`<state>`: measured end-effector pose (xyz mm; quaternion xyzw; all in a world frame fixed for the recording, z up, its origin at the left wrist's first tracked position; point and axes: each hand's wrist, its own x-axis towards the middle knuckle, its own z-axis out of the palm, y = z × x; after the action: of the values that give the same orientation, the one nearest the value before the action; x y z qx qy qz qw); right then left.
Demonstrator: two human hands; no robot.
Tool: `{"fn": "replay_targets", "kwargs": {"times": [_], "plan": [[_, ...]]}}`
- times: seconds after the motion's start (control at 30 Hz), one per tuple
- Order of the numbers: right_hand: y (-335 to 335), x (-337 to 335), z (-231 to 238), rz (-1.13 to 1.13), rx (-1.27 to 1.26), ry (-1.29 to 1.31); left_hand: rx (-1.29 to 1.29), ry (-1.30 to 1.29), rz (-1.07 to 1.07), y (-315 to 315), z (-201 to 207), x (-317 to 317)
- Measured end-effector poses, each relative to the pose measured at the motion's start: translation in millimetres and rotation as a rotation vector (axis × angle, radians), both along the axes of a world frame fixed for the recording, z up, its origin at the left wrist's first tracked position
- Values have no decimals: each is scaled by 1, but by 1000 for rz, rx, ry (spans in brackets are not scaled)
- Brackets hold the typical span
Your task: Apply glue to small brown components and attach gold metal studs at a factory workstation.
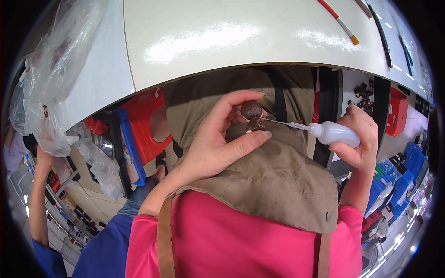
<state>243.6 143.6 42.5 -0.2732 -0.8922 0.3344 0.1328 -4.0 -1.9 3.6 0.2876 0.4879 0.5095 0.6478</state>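
Note:
My left hand (222,134) pinches a small dark brown figure (252,111) made of two rounded lumps, one above the other, over my lap. Pale bits show at its edges; I cannot tell what it depicts. In my right hand (359,134) is a translucent white squeeze bottle (340,134), tipped on its side. Its thin nozzle (287,123) points left, and the tip reaches the brown figure near where the two lumps meet. Both hands are below the table's front edge, above a brown apron (287,171).
On the white table (199,28) lie a red-handled brush (340,22) and dark slim tools (381,37). Clear plastic bags (60,69) cover its left end. A co-worker in blue (104,250) sits at my left. Dark brown pieces (364,97) lie in a compartment at the right.

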Motion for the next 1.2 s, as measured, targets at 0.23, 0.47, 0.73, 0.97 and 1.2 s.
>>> {"fn": "replay_targets", "kwargs": {"times": [0.23, 0.47, 0.73, 0.97, 1.2], "plan": [[-1, 0, -2, -1, -10, 20, -4, 30, -18, 0, 0, 0], [-1, 0, -1, -1, -14, 21, -29, 61, -34, 2, 3, 0], [2, -1, 2, 4, -18, 2, -31, 80, -44, 5, 4, -1], [3, -3, 2, 18, 10, 22, -45, 92, -36, 5, 5, -1], [-1, -2, 1, 2, -5, -1, -50, 99, -46, 3, 6, 1]]}}
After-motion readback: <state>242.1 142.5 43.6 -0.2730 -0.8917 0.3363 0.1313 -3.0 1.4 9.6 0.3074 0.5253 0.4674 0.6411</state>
